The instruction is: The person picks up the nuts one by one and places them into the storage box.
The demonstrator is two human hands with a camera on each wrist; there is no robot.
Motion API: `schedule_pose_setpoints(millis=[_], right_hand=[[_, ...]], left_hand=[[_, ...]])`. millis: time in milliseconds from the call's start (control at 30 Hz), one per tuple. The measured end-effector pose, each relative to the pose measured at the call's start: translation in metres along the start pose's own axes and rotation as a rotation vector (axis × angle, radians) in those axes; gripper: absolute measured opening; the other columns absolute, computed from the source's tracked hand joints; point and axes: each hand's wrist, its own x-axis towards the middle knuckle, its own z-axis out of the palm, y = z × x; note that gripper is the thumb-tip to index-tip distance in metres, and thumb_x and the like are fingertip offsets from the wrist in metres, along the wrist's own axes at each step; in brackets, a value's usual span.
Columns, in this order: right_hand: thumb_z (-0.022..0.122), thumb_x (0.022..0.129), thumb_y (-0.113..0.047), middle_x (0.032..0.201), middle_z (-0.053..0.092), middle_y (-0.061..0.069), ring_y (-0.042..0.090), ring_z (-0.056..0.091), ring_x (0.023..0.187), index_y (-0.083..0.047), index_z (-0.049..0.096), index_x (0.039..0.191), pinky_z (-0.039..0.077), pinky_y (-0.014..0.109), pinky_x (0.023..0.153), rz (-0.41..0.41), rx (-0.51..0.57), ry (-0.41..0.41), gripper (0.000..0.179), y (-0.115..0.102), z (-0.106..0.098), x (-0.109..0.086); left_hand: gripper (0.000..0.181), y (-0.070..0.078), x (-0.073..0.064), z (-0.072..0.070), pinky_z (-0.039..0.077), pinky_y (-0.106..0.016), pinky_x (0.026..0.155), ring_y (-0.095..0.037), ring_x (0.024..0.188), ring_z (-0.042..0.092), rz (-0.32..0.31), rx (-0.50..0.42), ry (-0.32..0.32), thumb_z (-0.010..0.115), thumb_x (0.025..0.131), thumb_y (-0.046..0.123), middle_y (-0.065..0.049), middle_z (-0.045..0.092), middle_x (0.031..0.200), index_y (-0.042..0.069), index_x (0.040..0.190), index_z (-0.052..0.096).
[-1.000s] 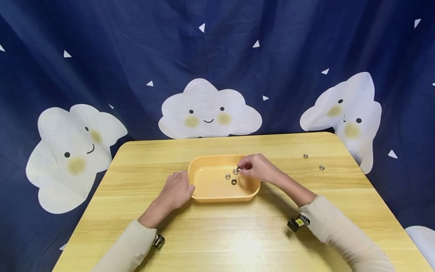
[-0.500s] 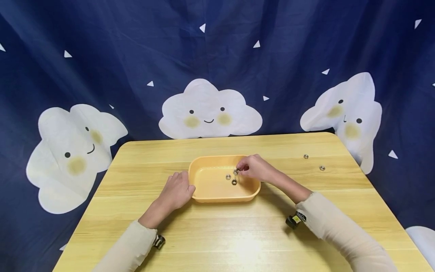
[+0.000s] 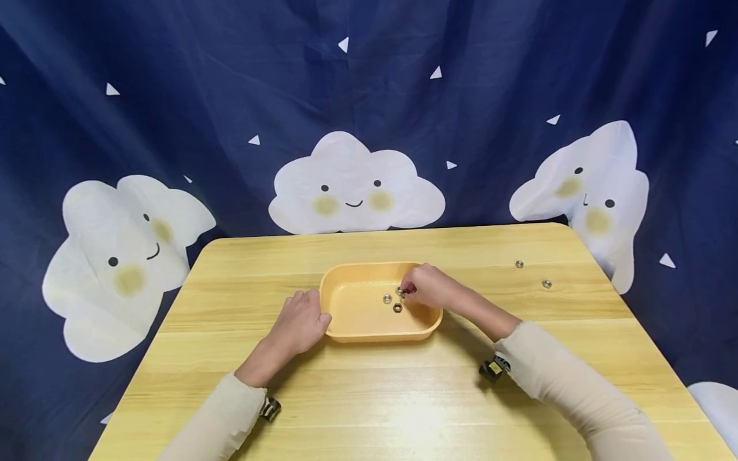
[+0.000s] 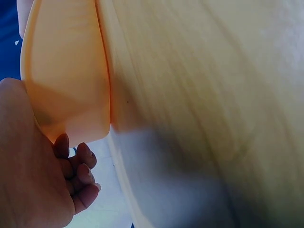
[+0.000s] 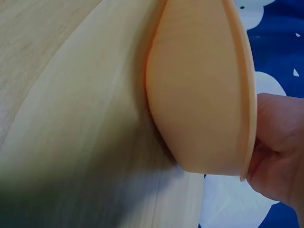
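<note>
A shallow yellow-orange plastic tray (image 3: pixel 369 337) sits on the wooden table, its outer wall (image 5: pixel 199 95) filling much of the right wrist view. My left hand (image 3: pixel 302 322) grips the tray's left end, thumb over the rim; in the left wrist view the fingers (image 4: pixel 84 176) curl beneath that end. Over the tray's right side my right hand (image 3: pixel 429 286) reaches in, pinching a small dark hex nut (image 3: pixel 405 293) that the fingertips partly hide. Close by in the tray lie a silver nut (image 3: pixel 387 299), a dark nut (image 3: pixel 398 308) and another silver nut (image 3: pixel 399 291).
Two loose nuts lie on the table at the back right, one nut (image 3: pixel 519 264) farther back than the other nut (image 3: pixel 546 283). A dark blue curtain (image 3: pixel 369 77) with white clouds hangs behind the table (image 3: pixel 369 397).
My right hand has moved slightly left and lower into the tray with the nut, bringing it beside the others. The left hand and the tray have stayed in place.
</note>
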Motion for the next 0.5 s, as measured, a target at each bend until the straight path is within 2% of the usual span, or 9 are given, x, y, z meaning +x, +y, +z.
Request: schedule_pose_setpoints(millis=[133, 333, 400, 500], right_hand=[[0.079, 0.086, -0.007, 0.087, 0.076, 0.003, 0.008, 0.059, 0.073, -0.007, 0.080, 0.093, 0.053, 0.025, 0.071, 0.008, -0.035, -0.022, 0.007, -0.0029, 0.0025, 0.0001], [0.077, 0.087, -0.005, 0.090, 0.077, 0.003, 0.009, 0.058, 0.073, -0.008, 0.081, 0.090, 0.052, 0.026, 0.071, -0.003, -0.096, -0.040, 0.005, -0.0060, 0.0037, -0.0012], [0.076, 0.087, -0.002, 0.083, 0.074, 0.002, 0.010, 0.053, 0.070, -0.008, 0.077, 0.082, 0.048, 0.026, 0.067, -0.014, -0.115, -0.054, 0.008, -0.0063, 0.0041, -0.0010], [0.073, 0.087, 0.001, 0.069, 0.059, -0.002, 0.011, 0.042, 0.064, -0.012, 0.065, 0.068, 0.038, 0.025, 0.061, -0.023, -0.142, -0.073, 0.024, -0.0059, 0.0054, -0.0001]], left_hand=[[0.016, 0.0004, 0.0000, -0.0002, 0.035, -0.036, 0.075, -0.024, 0.077, 0.044, 0.003, -0.001, 0.003, 0.053, 0.091, 0.023, -0.005, 0.048, 0.080, 0.007, 0.088, 0.051], [0.015, 0.0003, -0.0008, -0.0004, 0.035, -0.037, 0.075, -0.024, 0.076, 0.044, 0.004, -0.002, -0.006, 0.053, 0.091, 0.022, -0.004, 0.048, 0.079, 0.007, 0.088, 0.051], [0.015, 0.0002, -0.0010, -0.0006, 0.035, -0.036, 0.075, -0.024, 0.076, 0.044, 0.001, -0.001, -0.004, 0.053, 0.091, 0.022, -0.004, 0.048, 0.079, 0.007, 0.088, 0.051], [0.015, -0.0001, -0.0006, -0.0005, 0.034, -0.036, 0.074, -0.024, 0.076, 0.044, 0.003, 0.000, 0.001, 0.053, 0.091, 0.022, -0.004, 0.048, 0.079, 0.008, 0.087, 0.051]])
